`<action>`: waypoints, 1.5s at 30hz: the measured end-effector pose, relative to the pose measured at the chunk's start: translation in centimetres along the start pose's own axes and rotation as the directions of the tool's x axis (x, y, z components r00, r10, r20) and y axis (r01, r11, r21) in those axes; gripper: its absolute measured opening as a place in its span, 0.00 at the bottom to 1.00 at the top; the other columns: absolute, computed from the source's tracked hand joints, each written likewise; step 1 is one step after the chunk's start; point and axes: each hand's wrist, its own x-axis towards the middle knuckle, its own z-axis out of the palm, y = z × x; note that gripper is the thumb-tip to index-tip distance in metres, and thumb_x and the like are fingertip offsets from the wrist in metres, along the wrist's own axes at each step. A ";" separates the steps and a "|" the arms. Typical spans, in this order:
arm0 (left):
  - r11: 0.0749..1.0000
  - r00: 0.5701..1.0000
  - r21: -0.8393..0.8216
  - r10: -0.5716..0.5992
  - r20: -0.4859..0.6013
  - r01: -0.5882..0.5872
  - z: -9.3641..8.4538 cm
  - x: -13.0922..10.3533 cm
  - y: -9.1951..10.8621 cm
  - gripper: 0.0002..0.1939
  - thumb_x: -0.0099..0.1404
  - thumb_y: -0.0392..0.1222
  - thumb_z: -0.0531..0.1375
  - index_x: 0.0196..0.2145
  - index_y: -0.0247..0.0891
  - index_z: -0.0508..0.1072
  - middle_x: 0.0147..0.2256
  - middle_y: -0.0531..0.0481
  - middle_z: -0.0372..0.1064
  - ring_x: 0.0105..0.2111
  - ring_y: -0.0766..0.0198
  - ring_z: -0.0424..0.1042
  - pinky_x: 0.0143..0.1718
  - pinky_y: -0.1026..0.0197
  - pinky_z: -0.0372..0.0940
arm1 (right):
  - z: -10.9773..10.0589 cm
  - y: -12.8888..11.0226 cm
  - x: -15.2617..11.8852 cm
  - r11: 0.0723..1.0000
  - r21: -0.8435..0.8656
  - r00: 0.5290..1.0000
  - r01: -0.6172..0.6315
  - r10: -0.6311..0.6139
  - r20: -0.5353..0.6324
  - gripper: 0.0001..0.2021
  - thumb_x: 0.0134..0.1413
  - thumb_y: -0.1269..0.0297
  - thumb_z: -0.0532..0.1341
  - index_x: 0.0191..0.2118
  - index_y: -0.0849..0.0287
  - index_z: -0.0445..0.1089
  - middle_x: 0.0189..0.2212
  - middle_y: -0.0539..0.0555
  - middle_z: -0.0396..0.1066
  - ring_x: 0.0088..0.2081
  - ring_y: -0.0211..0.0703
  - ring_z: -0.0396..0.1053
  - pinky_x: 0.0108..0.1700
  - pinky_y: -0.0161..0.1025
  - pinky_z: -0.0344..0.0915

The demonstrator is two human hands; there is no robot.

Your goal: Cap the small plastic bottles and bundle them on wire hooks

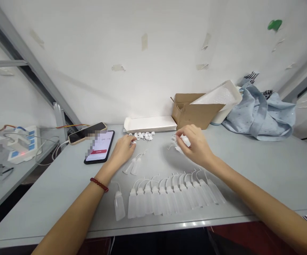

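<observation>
My left hand has its fingers pinched at the near left edge of a pile of small white caps, with one white cap at the fingertips. Farther right, my right hand curls its fingers down over a small heap of white pieces with thin tubes. What those fingers pinch is mostly hidden. Two small clear bottles with thin spouts lie between my hands. Nearer me, several translucent squeeze bottles with bent spouts lie in a row, and a single bottle lies left of them.
A phone with a lit screen and a dark phone lie at left, near a power strip. Along the wall are a flat white tray stack, a cardboard box and a light blue bag. The table's front edge is close.
</observation>
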 end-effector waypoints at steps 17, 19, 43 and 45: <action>0.996 0.994 -0.091 -0.006 -0.113 -0.004 -1.3 -0.2 1.8 0.10 0.60 0.34 0.55 0.39 0.31 0.73 0.37 0.43 0.73 0.33 0.57 0.70 0.39 0.57 0.64 | 4.3 -6.9 2.1 0.919 0.259 0.585 0.298 -0.390 0.711 0.18 0.56 0.76 0.50 0.51 0.61 0.64 0.26 0.54 0.69 0.25 0.39 0.62 0.31 0.36 0.56; 0.995 0.992 -0.105 -0.011 -0.126 -0.002 -1.1 -0.3 1.9 0.10 0.60 0.35 0.56 0.39 0.32 0.73 0.37 0.43 0.73 0.33 0.58 0.70 0.39 0.57 0.64 | 4.4 -6.9 1.9 0.923 0.276 0.582 0.267 -0.383 0.718 0.18 0.56 0.75 0.49 0.51 0.61 0.63 0.22 0.51 0.66 0.21 0.37 0.57 0.25 0.33 0.52; 0.591 0.950 -0.745 -0.223 0.219 0.310 -1.9 -0.8 3.9 0.13 0.57 0.43 0.61 0.38 0.34 0.75 0.32 0.47 0.72 0.28 0.64 0.70 0.31 0.61 0.66 | 1.4 1.1 -0.6 0.969 0.245 0.859 -0.006 -0.121 0.498 0.08 0.61 0.68 0.51 0.38 0.59 0.66 0.23 0.48 0.66 0.23 0.34 0.59 0.29 0.31 0.54; 0.512 0.936 -0.784 -0.208 0.283 0.351 -1.9 -1.0 4.1 0.13 0.56 0.42 0.62 0.39 0.34 0.75 0.33 0.47 0.72 0.30 0.65 0.71 0.33 0.61 0.67 | 1.5 1.5 -1.0 0.974 0.224 0.898 0.028 -0.123 0.423 0.08 0.61 0.68 0.51 0.38 0.60 0.66 0.25 0.50 0.67 0.24 0.34 0.60 0.28 0.31 0.54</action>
